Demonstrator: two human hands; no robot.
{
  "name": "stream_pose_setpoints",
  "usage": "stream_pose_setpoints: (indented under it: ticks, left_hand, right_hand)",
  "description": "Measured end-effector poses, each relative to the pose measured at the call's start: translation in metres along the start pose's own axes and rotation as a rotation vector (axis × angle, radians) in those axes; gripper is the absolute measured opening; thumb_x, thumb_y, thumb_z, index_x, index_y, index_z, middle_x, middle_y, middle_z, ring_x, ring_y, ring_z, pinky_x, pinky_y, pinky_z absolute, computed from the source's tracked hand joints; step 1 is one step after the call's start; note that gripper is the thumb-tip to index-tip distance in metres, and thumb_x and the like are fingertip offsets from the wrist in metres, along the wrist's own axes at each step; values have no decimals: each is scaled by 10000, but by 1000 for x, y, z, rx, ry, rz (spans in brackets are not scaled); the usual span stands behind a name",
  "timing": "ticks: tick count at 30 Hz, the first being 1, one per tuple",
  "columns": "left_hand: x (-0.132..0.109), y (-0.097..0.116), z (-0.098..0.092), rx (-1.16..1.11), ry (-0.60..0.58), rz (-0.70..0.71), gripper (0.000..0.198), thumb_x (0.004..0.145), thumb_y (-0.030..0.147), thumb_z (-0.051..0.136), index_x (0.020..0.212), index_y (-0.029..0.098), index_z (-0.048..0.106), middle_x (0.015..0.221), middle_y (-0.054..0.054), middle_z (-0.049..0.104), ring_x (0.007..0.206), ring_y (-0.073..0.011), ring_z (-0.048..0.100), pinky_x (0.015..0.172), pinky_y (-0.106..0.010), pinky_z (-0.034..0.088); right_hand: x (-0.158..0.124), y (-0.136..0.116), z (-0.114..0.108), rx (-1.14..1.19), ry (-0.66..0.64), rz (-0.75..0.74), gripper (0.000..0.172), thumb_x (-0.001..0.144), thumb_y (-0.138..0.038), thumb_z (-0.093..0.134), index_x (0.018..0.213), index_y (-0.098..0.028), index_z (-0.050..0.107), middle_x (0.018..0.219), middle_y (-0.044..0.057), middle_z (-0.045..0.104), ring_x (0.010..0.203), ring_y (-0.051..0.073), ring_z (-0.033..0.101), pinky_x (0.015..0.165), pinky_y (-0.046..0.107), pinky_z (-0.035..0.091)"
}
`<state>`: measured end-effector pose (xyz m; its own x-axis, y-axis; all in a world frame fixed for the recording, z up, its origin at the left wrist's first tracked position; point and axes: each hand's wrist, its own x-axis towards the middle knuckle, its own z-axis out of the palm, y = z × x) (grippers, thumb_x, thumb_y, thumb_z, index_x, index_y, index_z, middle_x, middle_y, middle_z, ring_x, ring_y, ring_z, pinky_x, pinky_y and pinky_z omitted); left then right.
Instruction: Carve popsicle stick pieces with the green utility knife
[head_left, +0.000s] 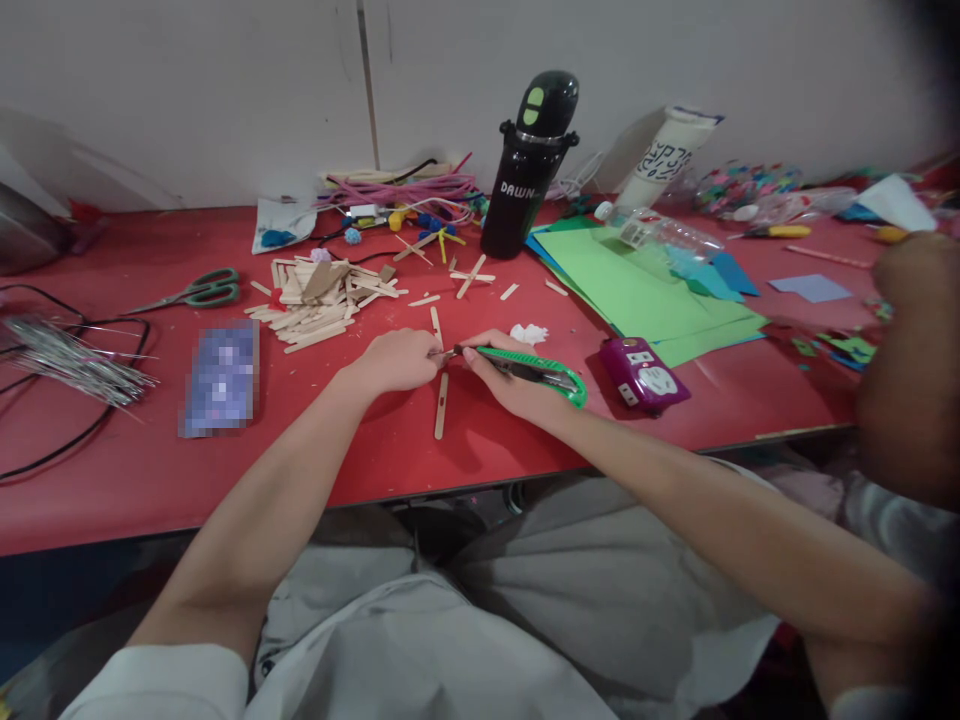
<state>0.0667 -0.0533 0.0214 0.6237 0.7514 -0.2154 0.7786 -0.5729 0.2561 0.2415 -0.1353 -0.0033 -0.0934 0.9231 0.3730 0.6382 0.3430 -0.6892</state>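
Note:
My right hand (510, 380) is closed around a green utility knife (536, 368), its blade end pointing left. My left hand (397, 358) is closed, with its fingertips together over the middle of a wooden craft stick (441, 410) and right at the knife's blade. The stick runs away from me, showing above and below the fingers, with a small slot in its near half. The exact contact between fingertips, blade and stick is hidden. Crossed craft sticks (472, 277) lie beyond my hands, and a pile of craft sticks (322, 300) is to the left.
Green-handled scissors (212, 288), a blurred blue-purple packet (219, 380) and wires (79, 365) lie left. A black bottle (525, 185) stands behind. Rightward are a purple power adapter (641, 375), green paper sheets (622, 280) and another person's arm (911, 370). The red table's edge (480, 485) runs before me.

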Motion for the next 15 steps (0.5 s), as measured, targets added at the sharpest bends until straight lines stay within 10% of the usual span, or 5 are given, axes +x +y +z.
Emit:
stream_pose_setpoints:
  ticks: [15]
  left_hand:
    - [0,0,0,-1,14,9,350,875,457,384,713,208,569,813,-82,684,736,-216,606,572,-300,327]
  right_hand:
    - [0,6,0,-12,-54,-34,234,954,-406,463,876,-218,578,838,42,687,816,185,657,775,314,516]
